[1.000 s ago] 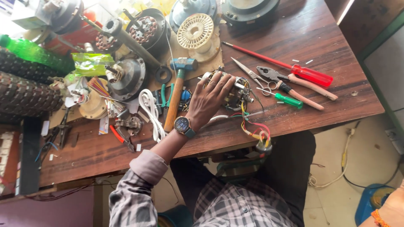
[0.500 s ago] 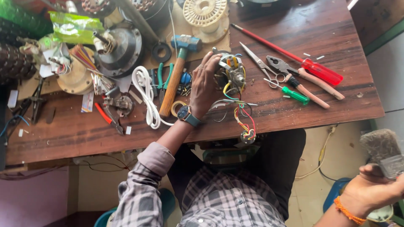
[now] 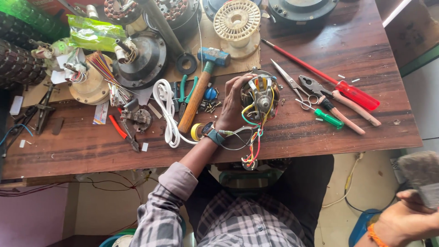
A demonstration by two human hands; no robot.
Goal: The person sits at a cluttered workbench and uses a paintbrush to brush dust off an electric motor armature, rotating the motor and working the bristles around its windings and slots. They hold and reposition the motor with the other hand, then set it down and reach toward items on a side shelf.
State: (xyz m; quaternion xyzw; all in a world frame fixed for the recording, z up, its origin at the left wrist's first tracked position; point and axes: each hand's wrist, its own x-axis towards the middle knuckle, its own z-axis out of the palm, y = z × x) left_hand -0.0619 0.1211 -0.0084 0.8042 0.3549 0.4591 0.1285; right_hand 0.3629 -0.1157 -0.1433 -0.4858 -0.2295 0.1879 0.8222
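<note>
Your left hand [image 3: 232,103] is clamped around 1 small motor core [image 3: 260,95], a round metal piece with copper windings, standing near the front edge of the dark, grained wooden table [image 3: 320,132]. Its yellow, green, red and white wires [image 3: 251,146] trail loosely over that edge. The wrist is bent, fingers curled round the core's left side, a watch on the forearm.

Your right hand [image 3: 407,222] is low at the right, off the table, closed on 1 flat brush with grey bristles [image 3: 423,176].

Beside the core lie 1 hammer with a wooden handle and blue head [image 3: 201,87], 1 pair of steel scissors [image 3: 292,84], 1 pair of pliers [image 3: 338,103] and 2 screwdrivers, 1 red-handled [image 3: 338,84] and 1 green-handled [image 3: 327,118]. 1 cream plastic spool [image 3: 237,20] sits farther back.
</note>
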